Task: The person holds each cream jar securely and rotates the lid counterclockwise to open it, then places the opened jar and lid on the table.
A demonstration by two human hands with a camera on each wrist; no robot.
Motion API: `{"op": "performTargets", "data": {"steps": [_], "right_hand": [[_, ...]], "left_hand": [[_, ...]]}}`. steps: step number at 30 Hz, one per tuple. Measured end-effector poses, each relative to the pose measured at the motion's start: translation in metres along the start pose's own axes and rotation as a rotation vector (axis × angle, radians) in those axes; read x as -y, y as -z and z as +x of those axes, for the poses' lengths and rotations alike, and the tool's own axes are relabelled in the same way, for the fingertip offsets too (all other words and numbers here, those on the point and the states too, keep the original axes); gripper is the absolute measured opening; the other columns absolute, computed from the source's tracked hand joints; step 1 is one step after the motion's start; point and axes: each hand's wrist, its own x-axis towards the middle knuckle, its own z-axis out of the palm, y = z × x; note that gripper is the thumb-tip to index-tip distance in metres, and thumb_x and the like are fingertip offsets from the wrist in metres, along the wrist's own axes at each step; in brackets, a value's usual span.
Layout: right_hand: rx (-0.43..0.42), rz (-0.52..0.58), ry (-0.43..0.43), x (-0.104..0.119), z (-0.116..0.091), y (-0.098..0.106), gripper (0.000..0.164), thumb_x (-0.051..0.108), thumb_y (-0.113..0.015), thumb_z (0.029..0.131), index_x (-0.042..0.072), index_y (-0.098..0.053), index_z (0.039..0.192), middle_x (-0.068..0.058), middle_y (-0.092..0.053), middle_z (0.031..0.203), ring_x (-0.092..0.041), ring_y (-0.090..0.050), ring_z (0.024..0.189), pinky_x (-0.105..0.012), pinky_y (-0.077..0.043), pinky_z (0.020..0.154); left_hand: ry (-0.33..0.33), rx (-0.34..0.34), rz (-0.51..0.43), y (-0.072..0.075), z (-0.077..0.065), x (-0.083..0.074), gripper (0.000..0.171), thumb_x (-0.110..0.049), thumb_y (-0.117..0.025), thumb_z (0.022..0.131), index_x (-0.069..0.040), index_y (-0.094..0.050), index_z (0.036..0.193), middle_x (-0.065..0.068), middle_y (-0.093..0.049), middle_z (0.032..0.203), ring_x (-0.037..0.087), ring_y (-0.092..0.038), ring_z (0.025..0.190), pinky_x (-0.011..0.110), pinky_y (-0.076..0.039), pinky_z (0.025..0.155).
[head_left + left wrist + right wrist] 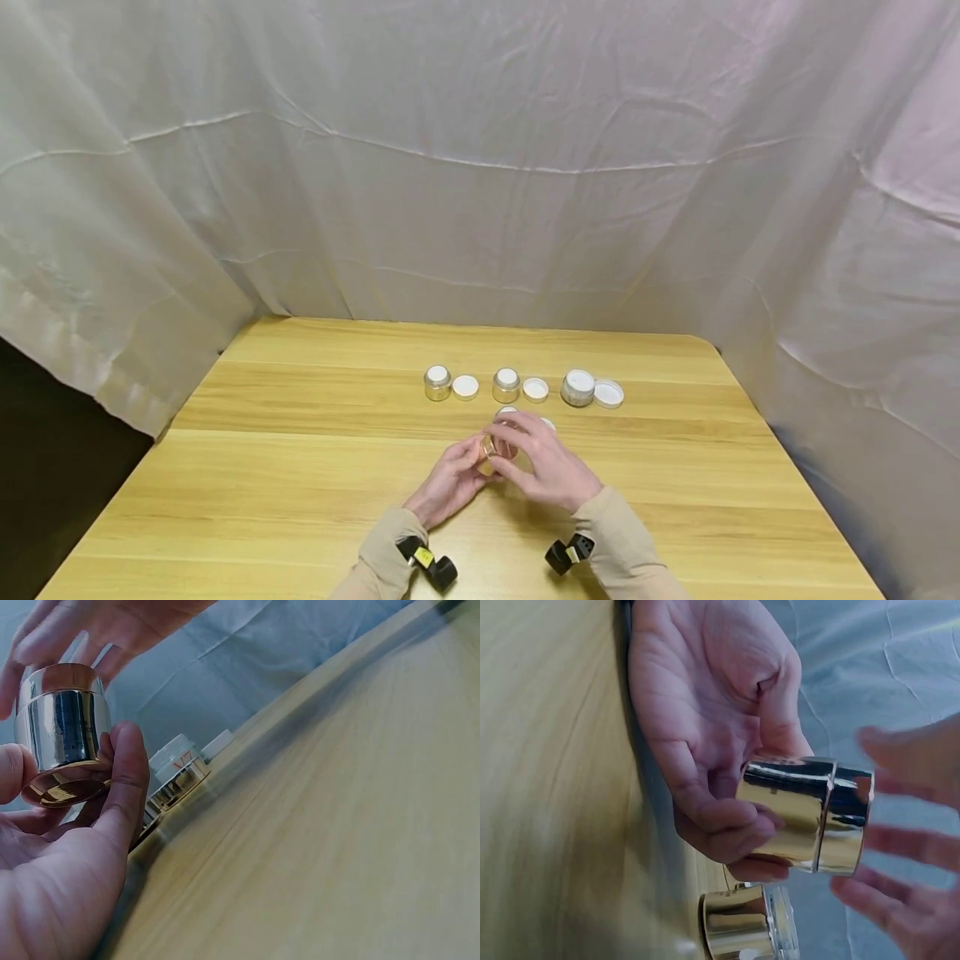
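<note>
My left hand (450, 482) holds a shiny gold cosmetic jar (784, 814) above the table, fingers and thumb around its body. A gold lid (846, 825) sits on the jar's mouth. Over that lid, my right hand (553, 465) has its fingers loosely spread, blurred in the right wrist view. Its thumb appears apart from the lid; a lower finger is close to the lid's edge, and contact cannot be told. Just beyond the hands stands another gold jar (739, 924), with a white-lined lid (548, 424) beside it, both partly hidden by the right hand.
Farther back on the wooden table (285, 467) is a row: a left jar (437, 383), its lid (466, 387), a middle jar (506, 386), its lid (536, 389), a wider right jar (577, 388) and its lid (608, 393). Pale curtains (480, 225) surround the table.
</note>
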Motion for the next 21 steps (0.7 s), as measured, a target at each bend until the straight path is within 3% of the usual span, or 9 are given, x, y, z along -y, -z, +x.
{"op": "performTargets", "data": {"steps": [3,5,10,15,21], "right_hand": [[-0.104,0.019,-0.082,0.0018,0.001,-0.0031,0.034,0.025,-0.071,0.092,0.006,-0.069,0.121,-0.012,-0.069,0.116,-0.025,-0.066,0.106,-0.042,-0.059,0.093],[-0.156,0.025,-0.126,0.0029,0.0015,-0.005,0.029,0.023,-0.07,0.092,0.004,-0.07,0.114,-0.01,-0.07,0.104,-0.022,-0.068,0.09,-0.031,-0.06,0.079],[-0.175,0.064,-0.208,0.0051,0.0021,-0.0083,0.023,0.024,-0.069,0.092,0.004,-0.072,0.103,-0.006,-0.069,0.088,-0.015,-0.058,0.065,-0.014,-0.044,0.057],[-0.156,0.104,-0.272,0.0074,0.0041,-0.0078,0.02,0.027,-0.072,0.09,0.009,-0.072,0.099,-0.005,-0.069,0.085,-0.014,-0.056,0.062,-0.013,-0.041,0.055],[-0.113,0.137,-0.305,0.0089,0.0065,-0.0051,0.017,0.024,-0.076,0.086,0.011,-0.072,0.096,-0.005,-0.069,0.086,-0.017,-0.06,0.066,-0.015,-0.044,0.058]], "left_hand": [[0.0,0.0,0.008,0.0004,0.0007,0.0004,0.053,-0.016,-0.03,0.11,0.017,-0.019,0.15,-0.002,-0.062,0.127,0.01,-0.063,0.11,0.026,-0.054,0.1],[0.005,0.0,0.016,0.0003,0.0013,0.0007,0.051,-0.017,-0.031,0.11,0.016,-0.023,0.149,-0.004,-0.063,0.124,0.009,-0.063,0.11,0.027,-0.054,0.1],[0.015,-0.013,0.019,-0.0002,0.0012,0.0008,0.05,-0.017,-0.032,0.11,0.015,-0.026,0.148,-0.003,-0.061,0.123,0.01,-0.063,0.109,0.027,-0.054,0.1],[0.011,-0.017,0.022,-0.0002,0.002,0.0008,0.055,-0.017,-0.032,0.11,0.018,-0.019,0.149,-0.003,-0.061,0.127,0.01,-0.062,0.111,0.027,-0.054,0.099],[-0.003,-0.02,0.038,0.0006,0.0023,0.0013,0.053,-0.019,-0.033,0.11,0.015,-0.024,0.149,-0.007,-0.06,0.133,0.008,-0.06,0.119,0.03,-0.053,0.102]]}}
